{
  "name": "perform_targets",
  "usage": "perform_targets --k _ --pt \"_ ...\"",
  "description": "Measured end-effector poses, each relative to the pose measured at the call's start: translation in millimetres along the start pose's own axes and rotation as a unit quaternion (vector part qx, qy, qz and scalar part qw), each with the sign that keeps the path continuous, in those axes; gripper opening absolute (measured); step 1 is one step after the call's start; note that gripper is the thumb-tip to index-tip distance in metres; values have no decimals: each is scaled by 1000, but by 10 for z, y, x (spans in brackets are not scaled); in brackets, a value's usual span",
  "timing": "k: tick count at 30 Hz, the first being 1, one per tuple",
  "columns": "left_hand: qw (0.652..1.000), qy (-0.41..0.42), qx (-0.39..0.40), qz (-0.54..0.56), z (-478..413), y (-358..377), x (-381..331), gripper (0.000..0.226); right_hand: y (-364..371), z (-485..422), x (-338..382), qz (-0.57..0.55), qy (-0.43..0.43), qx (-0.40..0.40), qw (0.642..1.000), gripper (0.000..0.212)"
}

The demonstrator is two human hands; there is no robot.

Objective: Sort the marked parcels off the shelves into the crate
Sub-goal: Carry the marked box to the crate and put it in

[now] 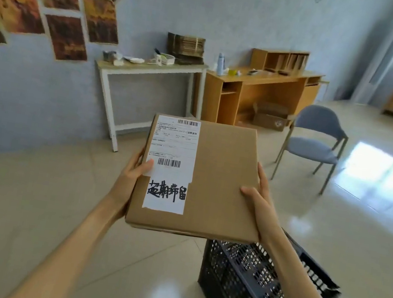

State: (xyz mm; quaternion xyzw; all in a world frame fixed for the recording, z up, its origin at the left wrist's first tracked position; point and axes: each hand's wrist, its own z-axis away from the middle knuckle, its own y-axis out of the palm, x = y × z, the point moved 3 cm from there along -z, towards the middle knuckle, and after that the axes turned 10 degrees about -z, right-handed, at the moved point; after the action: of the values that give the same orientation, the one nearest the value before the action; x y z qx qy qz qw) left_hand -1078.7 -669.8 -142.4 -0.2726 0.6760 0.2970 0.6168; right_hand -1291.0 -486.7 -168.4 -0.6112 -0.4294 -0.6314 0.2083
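I hold a flat brown cardboard parcel [221, 179] level in front of me with both hands. It carries a white shipping label with barcodes and a white slip with black handwritten characters [166, 193]. My left hand [132, 177] grips its left edge, thumb on the label. My right hand [259, 194] grips its right edge, thumb on top. A black perforated plastic crate [252, 290] stands on the floor below and to the right of the parcel; the parcel and my right forearm hide part of its opening.
A white-framed table [151, 70] with small items and a wooden desk [262, 81] stand against the far wall. A blue chair [314, 143] sits right of the desk, with an open cardboard box [270, 117] under it. Posters hang at left. Glossy tiled floor all around.
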Motion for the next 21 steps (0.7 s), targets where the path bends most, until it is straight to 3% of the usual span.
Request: perform_targets --k 10,21 --pt "986 -77 120 -92 -1491 1483 929 40 -1686 -334 -449 -20 51 -179 982 82" --pt "920 -234 246 -196 -3151 2501 3118 47 -3061 -968 -2192 -43 173 -359 916 69"
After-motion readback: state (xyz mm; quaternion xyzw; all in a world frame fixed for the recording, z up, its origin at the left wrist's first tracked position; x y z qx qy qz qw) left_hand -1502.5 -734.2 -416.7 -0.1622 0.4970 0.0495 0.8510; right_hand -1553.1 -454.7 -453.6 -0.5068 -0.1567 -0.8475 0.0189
